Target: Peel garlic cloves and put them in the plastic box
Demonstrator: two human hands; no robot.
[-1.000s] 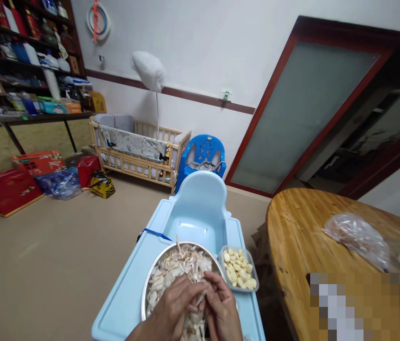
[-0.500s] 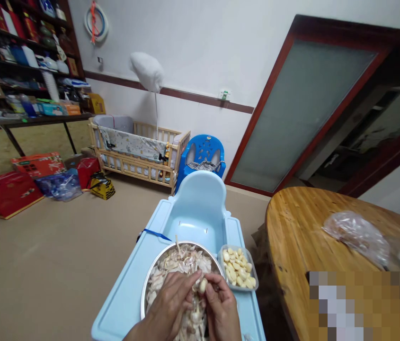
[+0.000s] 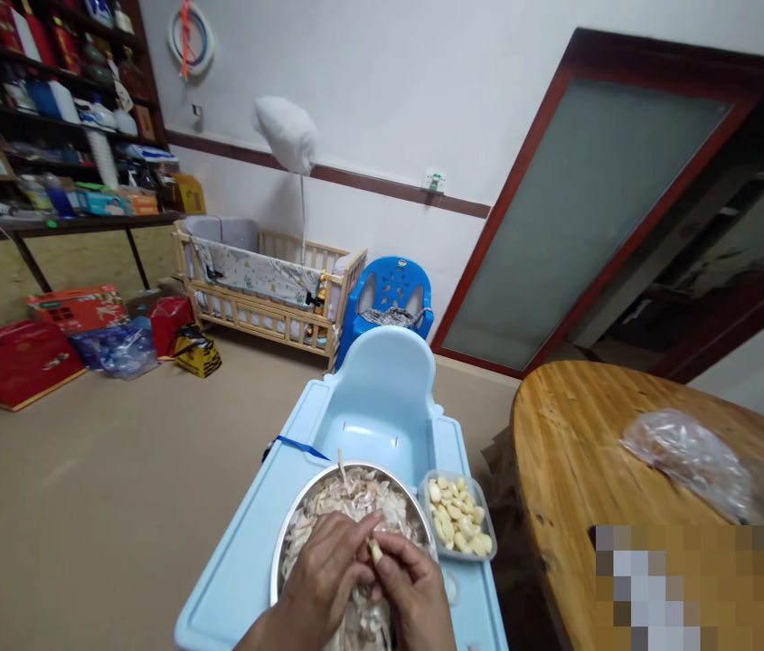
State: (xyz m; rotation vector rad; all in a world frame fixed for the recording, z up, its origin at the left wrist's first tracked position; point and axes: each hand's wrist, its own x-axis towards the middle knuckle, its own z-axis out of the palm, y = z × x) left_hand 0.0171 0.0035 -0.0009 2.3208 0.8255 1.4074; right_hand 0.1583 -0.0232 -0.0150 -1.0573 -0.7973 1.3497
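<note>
Both hands meet over a round metal bowl (image 3: 281, 542) full of papery garlic skins (image 3: 354, 493). A pale garlic clove (image 3: 375, 550) is pinched between the fingertips of my right hand (image 3: 415, 588). The fingers of my left hand (image 3: 327, 570) are curled in against the same clove from the other side, partly hiding it. Just right of the bowl stands a clear plastic container (image 3: 489, 533) holding many peeled garlic cloves (image 3: 456, 515).
The bowl and container sit on the tray of a light blue high chair (image 3: 232, 570). At right is a wooden table (image 3: 571, 434) with a plastic bag (image 3: 686, 457) on it. Behind stand a blue child's chair (image 3: 391, 294) and a wooden crib (image 3: 266, 321). Bags lie on the floor at left.
The clove has turned and shifted slightly left, and my hands have closed in around it. A bit of skin now shows on the tray below the container.
</note>
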